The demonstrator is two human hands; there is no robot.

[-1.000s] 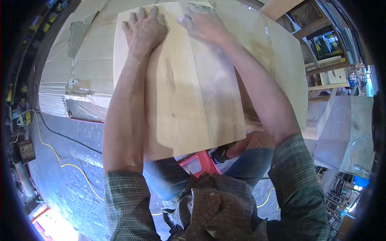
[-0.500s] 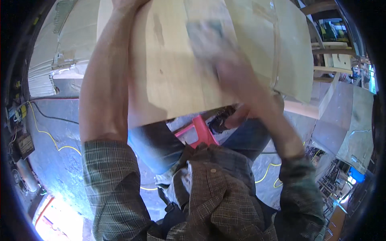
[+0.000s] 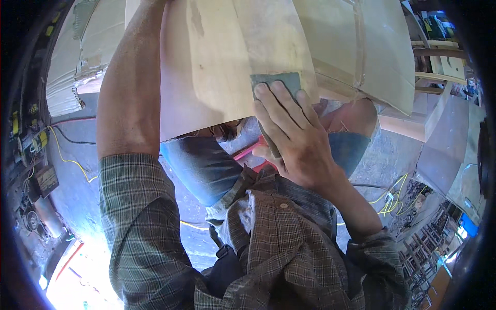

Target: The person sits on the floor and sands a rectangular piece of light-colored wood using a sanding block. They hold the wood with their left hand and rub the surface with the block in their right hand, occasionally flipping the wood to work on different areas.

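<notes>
A pale wooden board lies across my lap, its near edge over my knees. My right hand holds a grey-green piece of sandpaper against the board's near right corner. The fingers lie along the sheet, pressing it down, while the thumb sits lower, past the board's edge. At the upper left my left forearm stretches along the board to the picture's top edge. Only the wrist end of my left hand shows there, so its fingers are hidden.
Torn cardboard lies left of the board, and a larger cardboard sheet is at its right. A red plastic stool shows between my legs. Yellow cable runs over the floor. Wooden frames stand at the far right.
My right hand has drawn the sandpaper down the board toward me, from its upper middle to the near edge. The left arm stays on the board, with the view shifted slightly.
</notes>
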